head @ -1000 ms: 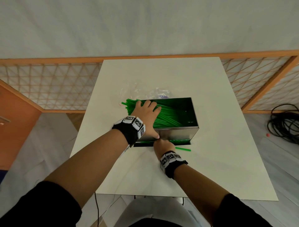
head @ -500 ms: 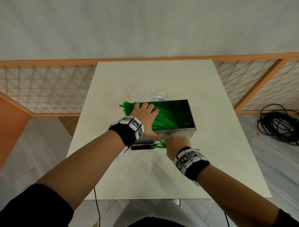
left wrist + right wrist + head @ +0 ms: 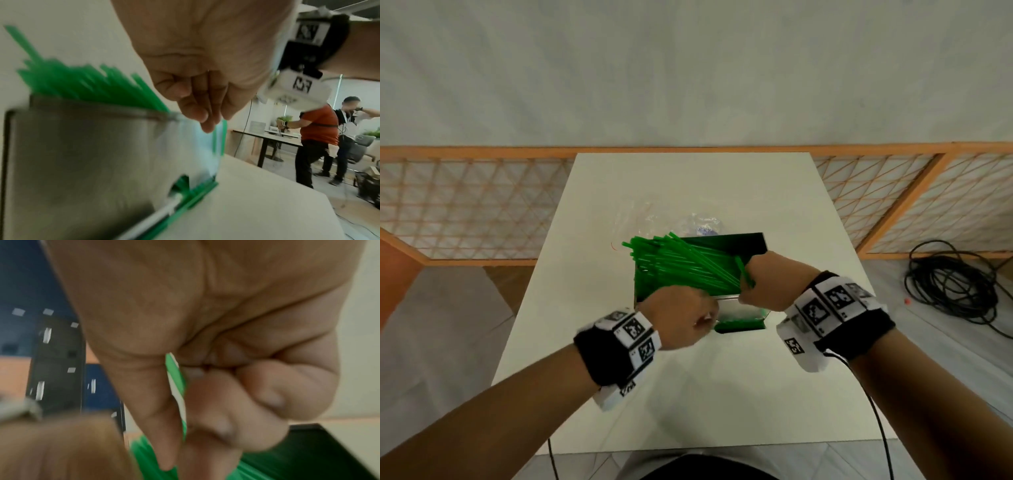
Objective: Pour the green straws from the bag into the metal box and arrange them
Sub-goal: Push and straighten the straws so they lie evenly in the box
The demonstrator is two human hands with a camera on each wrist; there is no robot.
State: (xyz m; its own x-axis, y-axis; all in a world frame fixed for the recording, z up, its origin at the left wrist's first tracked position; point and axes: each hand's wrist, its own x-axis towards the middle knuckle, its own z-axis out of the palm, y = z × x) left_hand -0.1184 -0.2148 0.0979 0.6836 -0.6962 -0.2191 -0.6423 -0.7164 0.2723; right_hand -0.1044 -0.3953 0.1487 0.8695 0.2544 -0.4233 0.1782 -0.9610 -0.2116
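Note:
The metal box (image 3: 746, 306) stands mid-table, and a bundle of green straws (image 3: 681, 263) lies slanted in it with the ends jutting over its left rim. My right hand (image 3: 763, 284) hovers over the box's near right part and pinches a single green straw (image 3: 176, 386) between thumb and fingers. At the near left corner is my left hand (image 3: 678, 318); its fingers (image 3: 197, 110) point down together at the rim (image 3: 102, 107) and nothing shows in them. A few straws (image 3: 195, 194) lie on the table at the foot of the near wall. The clear bag (image 3: 650, 219) lies crumpled behind the box.
The white table (image 3: 722, 394) ends just behind the bag at a wooden lattice fence (image 3: 465, 209). A coil of black cable (image 3: 955, 284) lies on the floor to the right. Two people (image 3: 316, 139) stand at another table in the left wrist view.
My left hand has come off the straws in the box and drawn back to its near left corner. My right hand has risen from the table in front of the box, holding a straw.

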